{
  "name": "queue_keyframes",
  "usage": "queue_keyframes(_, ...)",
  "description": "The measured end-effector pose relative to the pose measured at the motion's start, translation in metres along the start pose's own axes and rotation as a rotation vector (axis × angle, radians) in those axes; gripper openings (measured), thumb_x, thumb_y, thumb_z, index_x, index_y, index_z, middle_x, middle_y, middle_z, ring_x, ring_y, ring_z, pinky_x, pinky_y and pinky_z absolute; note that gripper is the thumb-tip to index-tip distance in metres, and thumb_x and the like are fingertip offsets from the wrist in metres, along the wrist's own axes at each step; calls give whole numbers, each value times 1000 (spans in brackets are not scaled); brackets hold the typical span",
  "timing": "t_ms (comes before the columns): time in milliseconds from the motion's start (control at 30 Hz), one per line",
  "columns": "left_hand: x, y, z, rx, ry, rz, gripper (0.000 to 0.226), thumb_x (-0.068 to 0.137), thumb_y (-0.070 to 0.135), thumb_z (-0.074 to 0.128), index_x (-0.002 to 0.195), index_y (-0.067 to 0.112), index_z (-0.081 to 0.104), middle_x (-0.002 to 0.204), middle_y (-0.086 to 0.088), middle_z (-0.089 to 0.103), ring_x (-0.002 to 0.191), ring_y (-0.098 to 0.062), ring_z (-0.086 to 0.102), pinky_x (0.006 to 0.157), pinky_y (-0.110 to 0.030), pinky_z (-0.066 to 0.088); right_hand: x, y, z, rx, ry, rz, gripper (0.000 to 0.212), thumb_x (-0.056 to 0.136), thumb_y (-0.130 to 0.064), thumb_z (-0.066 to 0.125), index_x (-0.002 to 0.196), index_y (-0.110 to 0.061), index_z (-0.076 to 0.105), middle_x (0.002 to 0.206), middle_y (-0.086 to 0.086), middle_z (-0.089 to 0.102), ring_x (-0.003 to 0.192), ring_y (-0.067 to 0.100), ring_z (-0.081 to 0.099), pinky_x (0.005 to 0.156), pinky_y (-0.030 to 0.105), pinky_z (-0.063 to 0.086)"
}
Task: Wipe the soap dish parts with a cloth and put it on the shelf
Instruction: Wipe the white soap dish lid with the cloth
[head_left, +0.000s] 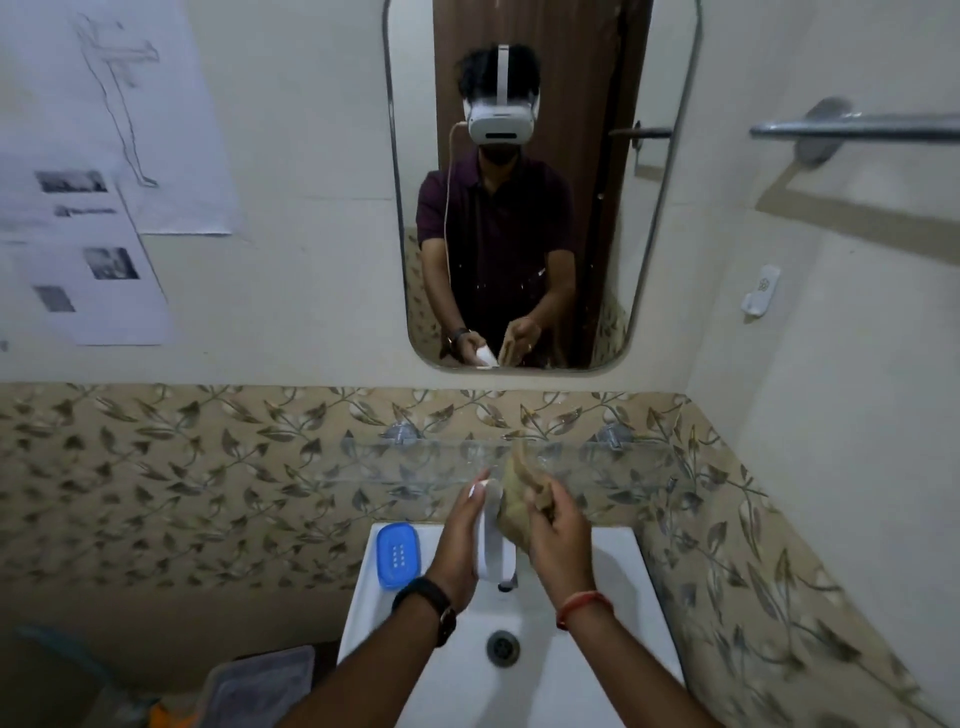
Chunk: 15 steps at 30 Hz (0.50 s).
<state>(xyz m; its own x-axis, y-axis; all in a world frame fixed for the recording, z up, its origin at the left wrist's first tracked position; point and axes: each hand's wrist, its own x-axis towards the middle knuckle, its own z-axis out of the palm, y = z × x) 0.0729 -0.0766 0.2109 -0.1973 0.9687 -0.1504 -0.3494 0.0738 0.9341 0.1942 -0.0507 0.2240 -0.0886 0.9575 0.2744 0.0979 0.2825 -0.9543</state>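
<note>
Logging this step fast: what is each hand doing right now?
Left hand: closed around the white soap dish part, held over the sink.
Right hand: closed on the brown cloth, pressed against that part.

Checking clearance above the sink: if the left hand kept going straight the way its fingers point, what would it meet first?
Probably the glass shelf: the left hand, holding the white soap dish part, points up toward it. Depth is unclear.

Bare glass shelf (597, 470) above hands.

white sink (613, 582) | on its rim, left: blue soap dish part (398, 555) | glass shelf (415, 462)
</note>
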Motion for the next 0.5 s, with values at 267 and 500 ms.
queue_keyframes(267,-12,39,41,-57,17,129,43,108,39,32,141,24,56,136,-4,65,126,-16,61,108,-35,47,-2,-42,18,-308,43,-192,25,94,-9,57,109,-24,69,102,-10,67,92,3,61,75,1,43)
queue_keyframes(500,-10,47,39,23,11,120,46,108,39,34,142,13,52,140,-25,58,131,-39,56,115,-58,40,14,-49,-6,-532,-169,-150,16,85,-10,67,80,-24,74,67,-12,66,61,-4,61,58,10,49)
